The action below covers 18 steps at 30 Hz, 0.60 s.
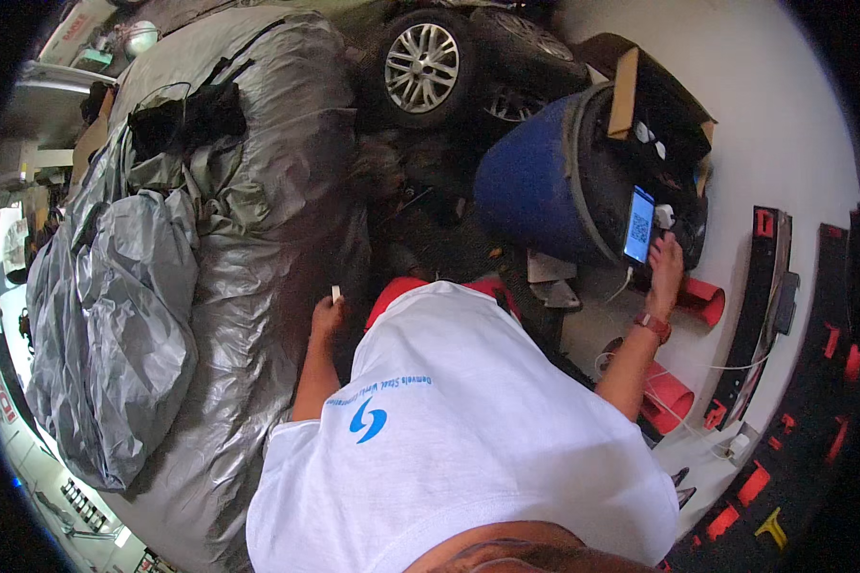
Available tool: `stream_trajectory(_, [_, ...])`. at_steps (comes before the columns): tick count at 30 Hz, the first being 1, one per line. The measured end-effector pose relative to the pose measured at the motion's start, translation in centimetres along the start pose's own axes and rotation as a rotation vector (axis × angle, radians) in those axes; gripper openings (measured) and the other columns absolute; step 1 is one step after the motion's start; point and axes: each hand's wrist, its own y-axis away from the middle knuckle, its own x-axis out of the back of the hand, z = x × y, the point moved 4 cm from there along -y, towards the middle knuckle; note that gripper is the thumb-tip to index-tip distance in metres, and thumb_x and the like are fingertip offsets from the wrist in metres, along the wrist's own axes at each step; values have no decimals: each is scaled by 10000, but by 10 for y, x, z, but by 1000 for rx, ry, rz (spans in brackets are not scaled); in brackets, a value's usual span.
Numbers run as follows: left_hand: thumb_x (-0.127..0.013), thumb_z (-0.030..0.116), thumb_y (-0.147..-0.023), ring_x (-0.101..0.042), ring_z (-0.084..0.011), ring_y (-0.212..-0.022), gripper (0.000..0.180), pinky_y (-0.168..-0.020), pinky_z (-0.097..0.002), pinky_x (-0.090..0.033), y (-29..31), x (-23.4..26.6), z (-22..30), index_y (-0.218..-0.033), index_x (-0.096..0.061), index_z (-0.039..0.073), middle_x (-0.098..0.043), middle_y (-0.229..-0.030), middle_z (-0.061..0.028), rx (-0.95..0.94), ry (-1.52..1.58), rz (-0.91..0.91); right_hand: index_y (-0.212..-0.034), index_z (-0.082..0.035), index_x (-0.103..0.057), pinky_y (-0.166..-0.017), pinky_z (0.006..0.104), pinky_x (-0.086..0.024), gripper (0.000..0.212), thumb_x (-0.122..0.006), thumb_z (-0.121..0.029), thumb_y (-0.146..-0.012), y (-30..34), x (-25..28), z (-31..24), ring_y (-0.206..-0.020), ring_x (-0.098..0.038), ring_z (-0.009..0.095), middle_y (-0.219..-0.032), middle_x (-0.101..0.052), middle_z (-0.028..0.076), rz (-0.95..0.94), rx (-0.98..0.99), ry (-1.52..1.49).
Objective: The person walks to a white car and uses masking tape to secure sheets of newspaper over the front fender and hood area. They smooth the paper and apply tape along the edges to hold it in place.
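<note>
Phone (639, 225) at top of blue drum (535, 177), long axis fore-and-aft. Right hand (666, 256) nearer, just beside phone's near end, fingers extended, unclenched; contact unclear. Left hand (330, 315), left of drum, grasping white piece (335, 292).

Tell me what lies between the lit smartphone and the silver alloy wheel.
In the head view, mainly the blue barrel lies between the smartphone and the alloy wheel, plus dark tyre rubber.
</note>
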Motion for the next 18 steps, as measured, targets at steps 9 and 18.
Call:
stream_trajectory(9, [-721,378,-1032,-738,-302,-948,438,-872,-430,-557,-23,76,197,-1232,-716,-11,-758,-1017,-191,-420,-106,122,-1419,-35,-626,-1016,394,-552,404,-685,-267,-1093,115,-177,-223,-1143,-700,239,-1312,-702,133,68,595,153])
stream_trajectory(18, [-556,448,-1148,-670,-163,-1182,419,-1084,-367,-519,10,50,457,-1308,-665,77,-708,-1192,-14,-492,688,-538,-1507,-55,-576,-1067,394,-550,488,-724,-150,-1052,123,-440,-268,-1207,-688,230,-1390,-677,140,-962,258,-4])
